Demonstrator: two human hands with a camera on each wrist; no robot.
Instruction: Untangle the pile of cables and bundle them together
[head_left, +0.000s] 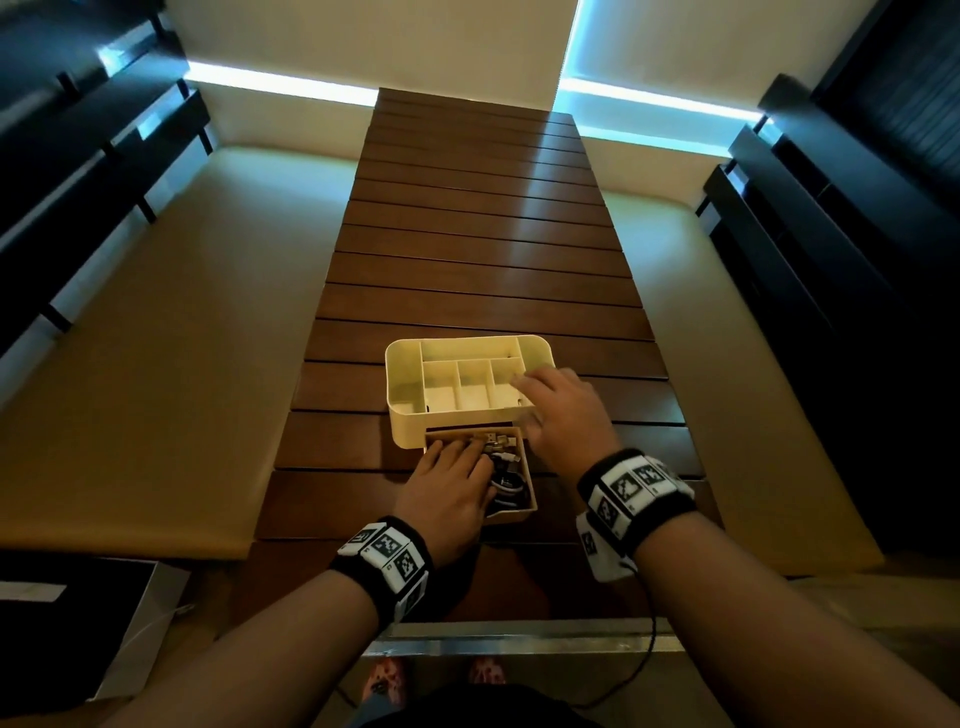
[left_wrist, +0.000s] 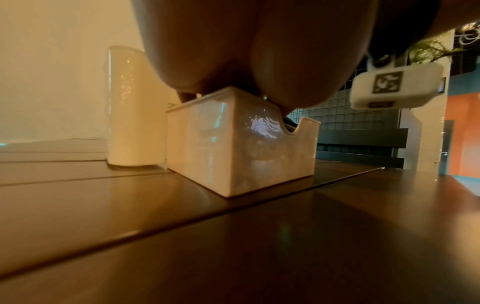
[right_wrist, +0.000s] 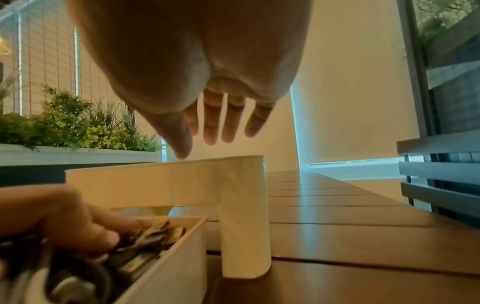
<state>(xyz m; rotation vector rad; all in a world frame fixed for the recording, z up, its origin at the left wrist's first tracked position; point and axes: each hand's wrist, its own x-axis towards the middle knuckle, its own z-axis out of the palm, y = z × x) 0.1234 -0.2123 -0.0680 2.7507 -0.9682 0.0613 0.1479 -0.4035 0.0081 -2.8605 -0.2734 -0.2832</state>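
Reaching left hand (head_left: 451, 488) into glossy square drawer (head_left: 525, 470) of coiled cables (head_left: 501, 467).

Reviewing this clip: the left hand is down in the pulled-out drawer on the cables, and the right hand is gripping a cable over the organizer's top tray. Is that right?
Not quite. The right hand holds nothing: the right wrist view shows its fingers spread and straight above the organizer. The rest stands: the left hand is in the pulled-out drawer on the cables.

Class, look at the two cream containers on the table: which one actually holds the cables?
The small drawer box nearest the person, where the left hand rests on the cables. The larger divided organiser behind it looks empty.
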